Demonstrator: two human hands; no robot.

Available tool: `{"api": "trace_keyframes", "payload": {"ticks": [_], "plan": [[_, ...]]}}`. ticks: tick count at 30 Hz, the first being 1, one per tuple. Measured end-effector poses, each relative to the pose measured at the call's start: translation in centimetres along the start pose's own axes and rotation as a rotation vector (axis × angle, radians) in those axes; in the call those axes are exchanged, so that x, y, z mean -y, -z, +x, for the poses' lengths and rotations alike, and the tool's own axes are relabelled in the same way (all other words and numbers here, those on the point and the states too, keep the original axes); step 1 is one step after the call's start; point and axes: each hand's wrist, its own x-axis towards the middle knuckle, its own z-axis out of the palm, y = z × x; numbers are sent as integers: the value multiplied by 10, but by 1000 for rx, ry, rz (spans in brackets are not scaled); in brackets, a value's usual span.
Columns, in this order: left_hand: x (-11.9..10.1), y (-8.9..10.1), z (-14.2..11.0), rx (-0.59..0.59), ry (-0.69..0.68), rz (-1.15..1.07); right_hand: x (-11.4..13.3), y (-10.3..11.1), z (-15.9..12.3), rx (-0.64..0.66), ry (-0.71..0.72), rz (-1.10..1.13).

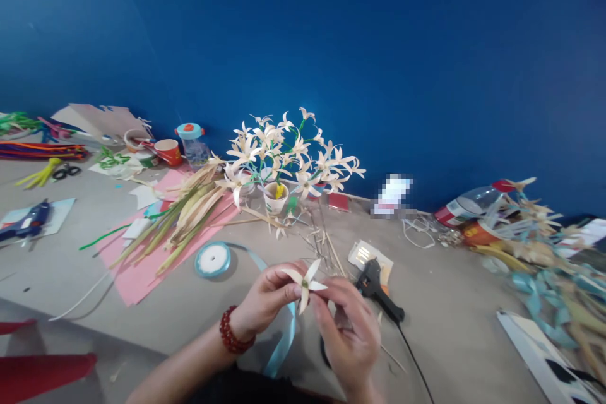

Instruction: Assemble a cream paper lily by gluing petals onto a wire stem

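Note:
A small cream-coloured craft flower [307,282] with four narrow pointed petals and a greenish centre faces up in front of me. My left hand [272,297], with a red bead bracelet [233,331] on its wrist, pinches it from the left between thumb and fingers. From the right, the thumb and index finger of my right hand [351,331] close on its lower right petals. Light-blue ribbon [284,341] hangs below my left hand, running from a spool [213,259] on the table. Beyond my hands, similar flowers [298,148] stand bunched in a paper cup [276,199].
A black glue gun [379,290] lies right of my hands, its cord trailing forward. Dried corn husks [189,221] cover pink paper [130,284] at left, with a blue glue gun [28,222] farther out. A plastic bottle [473,202] and a white power strip [525,347] lie at right.

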Motion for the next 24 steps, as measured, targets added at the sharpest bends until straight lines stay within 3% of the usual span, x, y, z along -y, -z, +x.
{"api": "trace_keyframes", "payload": {"ticks": [12,24], "plan": [[-5,-4,1,43,-159,138,-4,-1,-5,-6,22,-47],[-4,-6,-2,-38,-131,174,-2,-4,-5,-20,-5,-18]]}}
